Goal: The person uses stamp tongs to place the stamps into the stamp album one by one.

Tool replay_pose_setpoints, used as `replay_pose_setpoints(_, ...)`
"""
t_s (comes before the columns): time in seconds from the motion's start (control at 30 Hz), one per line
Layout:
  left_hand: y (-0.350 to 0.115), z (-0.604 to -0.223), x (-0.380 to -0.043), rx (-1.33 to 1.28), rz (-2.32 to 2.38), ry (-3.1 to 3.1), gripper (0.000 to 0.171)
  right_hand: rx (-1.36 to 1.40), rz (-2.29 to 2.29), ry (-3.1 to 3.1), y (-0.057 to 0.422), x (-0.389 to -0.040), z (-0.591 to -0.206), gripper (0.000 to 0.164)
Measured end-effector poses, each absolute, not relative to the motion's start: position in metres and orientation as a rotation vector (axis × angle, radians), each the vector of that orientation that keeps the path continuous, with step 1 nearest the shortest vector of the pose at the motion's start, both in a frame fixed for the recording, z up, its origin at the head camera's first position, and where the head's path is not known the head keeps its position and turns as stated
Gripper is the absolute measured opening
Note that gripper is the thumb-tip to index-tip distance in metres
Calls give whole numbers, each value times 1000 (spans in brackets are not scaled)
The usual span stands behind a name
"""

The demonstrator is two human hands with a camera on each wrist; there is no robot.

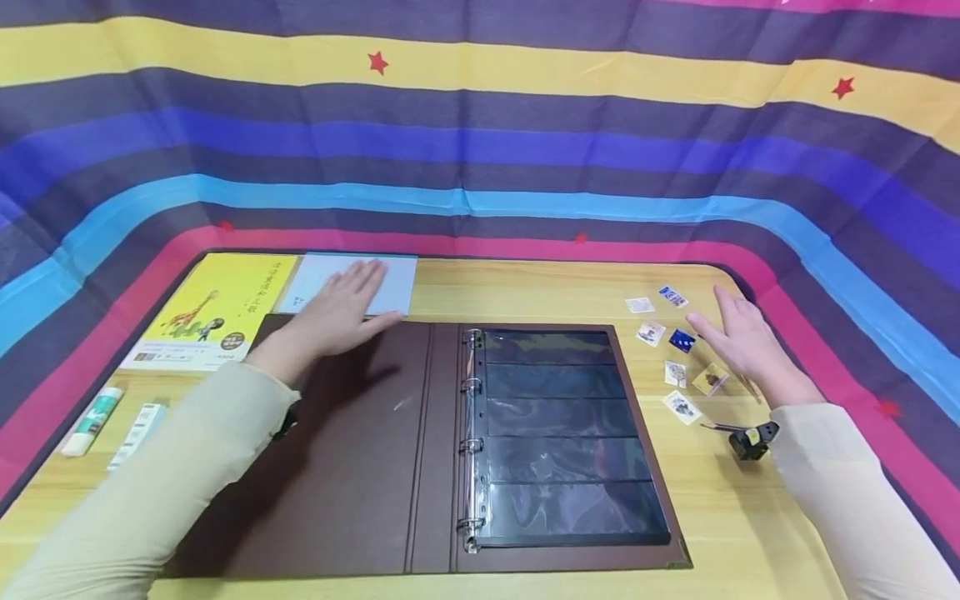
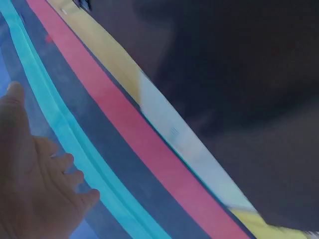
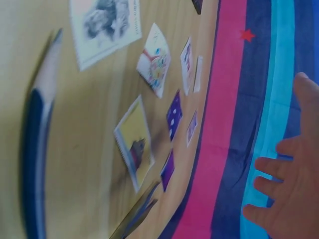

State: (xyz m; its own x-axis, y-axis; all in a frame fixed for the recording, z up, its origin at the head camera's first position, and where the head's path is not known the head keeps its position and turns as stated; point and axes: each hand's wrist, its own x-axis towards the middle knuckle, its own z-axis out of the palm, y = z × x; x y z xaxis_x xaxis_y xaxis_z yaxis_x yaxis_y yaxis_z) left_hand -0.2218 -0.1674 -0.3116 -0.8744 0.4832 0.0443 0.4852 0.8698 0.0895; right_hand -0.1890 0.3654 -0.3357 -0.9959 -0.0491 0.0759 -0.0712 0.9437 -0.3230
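My left hand (image 1: 337,304), fingers straight and thumb spread, is over the far left of an open brown ring binder (image 1: 352,433) and overlaps a pale blue-white booklet (image 1: 397,279) in the head view. It holds nothing. On the binder's right side lies a black stock page (image 1: 555,417) with clear strips, set in metal rings. My right hand (image 1: 742,337) hovers empty, fingers extended, beside several postage stamps. Among these are a yellow stamp (image 3: 134,144), a dark blue one (image 1: 682,340) and a white one (image 1: 682,407). Tweezers (image 3: 133,214) and a dark pencil (image 3: 37,149) lie near them.
A yellow book (image 1: 217,304) with a giraffe picture lies at the back left. Nearer on that side are a glue stick (image 1: 93,421) and a small white box (image 1: 138,433). Striped cloth (image 1: 480,133) rises behind the wooden table (image 1: 517,287).
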Motion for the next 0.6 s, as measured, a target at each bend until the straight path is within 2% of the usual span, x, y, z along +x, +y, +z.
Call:
replay_pose_setpoints(0.37, -85, -341, -235, -1104, -177, -2977, 77, -106, 518, -3244, 389, -173, -343, 82)
replay_pose_setpoints(0.6, -61, -363, -235, -1211, -86, -3009, 71, -117, 399, -3346, 405, -166, -350, 70)
